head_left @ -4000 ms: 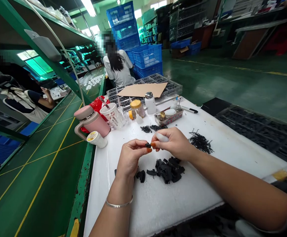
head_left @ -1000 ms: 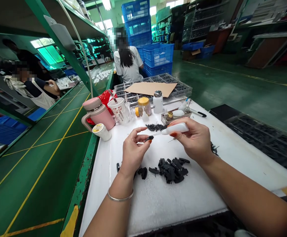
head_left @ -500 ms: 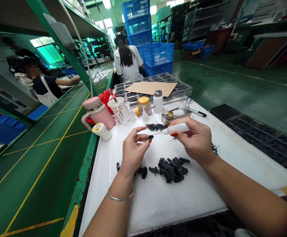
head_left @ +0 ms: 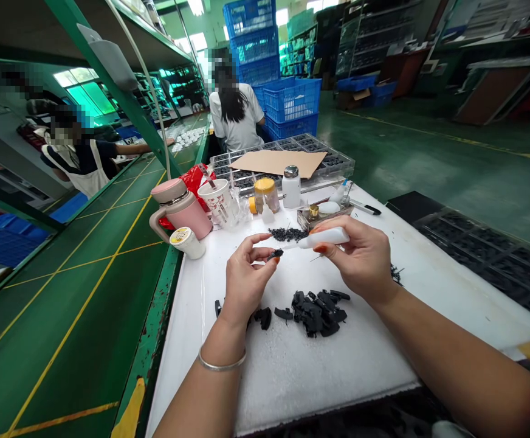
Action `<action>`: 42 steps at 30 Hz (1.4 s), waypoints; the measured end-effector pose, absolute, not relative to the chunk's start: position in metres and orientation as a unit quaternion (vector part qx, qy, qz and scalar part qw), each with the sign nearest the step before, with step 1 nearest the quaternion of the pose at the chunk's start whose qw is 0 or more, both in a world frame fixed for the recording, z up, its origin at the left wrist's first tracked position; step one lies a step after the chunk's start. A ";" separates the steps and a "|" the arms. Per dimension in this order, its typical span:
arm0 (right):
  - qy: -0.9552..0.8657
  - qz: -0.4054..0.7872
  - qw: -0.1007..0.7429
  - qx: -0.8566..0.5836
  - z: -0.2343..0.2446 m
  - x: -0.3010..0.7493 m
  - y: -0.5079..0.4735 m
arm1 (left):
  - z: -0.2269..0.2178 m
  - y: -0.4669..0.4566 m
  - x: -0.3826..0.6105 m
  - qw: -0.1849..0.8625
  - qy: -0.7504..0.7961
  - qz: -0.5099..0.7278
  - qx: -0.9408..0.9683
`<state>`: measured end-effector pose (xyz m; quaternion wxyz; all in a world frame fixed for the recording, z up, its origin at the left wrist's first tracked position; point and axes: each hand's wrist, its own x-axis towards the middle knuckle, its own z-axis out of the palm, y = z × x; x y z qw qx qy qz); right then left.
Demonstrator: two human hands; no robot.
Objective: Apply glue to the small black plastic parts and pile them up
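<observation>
Between the thumb and fingers of my left hand (head_left: 247, 274) is a small black plastic part (head_left: 275, 254). My right hand (head_left: 360, 255) pinches a white squeeze bottle (head_left: 326, 238), lying almost level with its thin nozzle pointing left at that part. Whether the nozzle tip touches the part is too fine to tell. Below the hands a pile of black plastic parts (head_left: 317, 313) rests on the white tabletop (head_left: 338, 383). A few more black parts (head_left: 262, 317) lie beside my left wrist, partly hidden by it. Tiny black pieces (head_left: 287, 234) form a heap just beyond the hands.
A pink mug (head_left: 183, 210), a patterned cup (head_left: 219, 201), a yellow-lidded jar (head_left: 265, 193) and a white pump bottle (head_left: 291, 187) stand at the back. Left runs a green conveyor belt (head_left: 87, 292). Compartment trays (head_left: 488, 255) lie right. Co-workers sit beyond.
My hands, the bottle and the black part hold almost the same position. At the far left, a co-worker's arm has reached farther right over the belt.
</observation>
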<state>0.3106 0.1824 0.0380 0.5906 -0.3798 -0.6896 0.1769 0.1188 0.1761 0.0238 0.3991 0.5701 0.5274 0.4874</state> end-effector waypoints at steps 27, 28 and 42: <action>-0.690 0.179 0.591 -0.378 0.038 0.311 0.182 | 0.023 0.175 0.117 0.395 0.524 0.489 0.575; -0.690 0.181 0.590 -0.379 0.038 0.311 0.182 | 0.023 0.175 0.117 0.396 0.523 0.489 0.575; -0.691 0.179 0.591 -0.376 0.038 0.310 0.182 | 0.026 0.175 0.119 0.403 0.526 0.487 0.570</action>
